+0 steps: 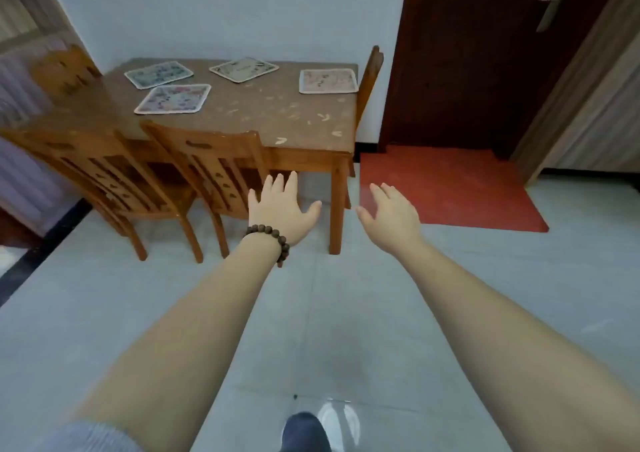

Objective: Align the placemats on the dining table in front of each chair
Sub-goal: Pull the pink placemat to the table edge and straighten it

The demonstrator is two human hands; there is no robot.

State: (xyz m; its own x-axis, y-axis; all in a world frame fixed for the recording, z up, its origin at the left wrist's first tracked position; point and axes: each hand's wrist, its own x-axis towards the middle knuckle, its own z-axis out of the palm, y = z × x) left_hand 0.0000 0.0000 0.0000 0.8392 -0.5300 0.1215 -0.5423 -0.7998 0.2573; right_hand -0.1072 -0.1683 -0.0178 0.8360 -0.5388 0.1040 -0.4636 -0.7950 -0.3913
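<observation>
The table (242,119) stands against the far wall. Four placemats lie on it, all at differing angles: one (158,74) at the far left, one (173,98) just before it and nearly touching, one (243,69) at the far middle, one (328,80) near the right end. Two chairs (114,174) (214,171) stand side by side at the near edge; another (65,70) stands at the left end, another (369,81) at the right end. A door (485,53) is right of the table, with a rug (450,188) on the floor before it. Both hands, left (278,205) and right (391,214), are outstretched short of the table, well apart from the placemats.

Placemat (327,80) prints are blurred; the left chair (64,70) is smeared.
</observation>
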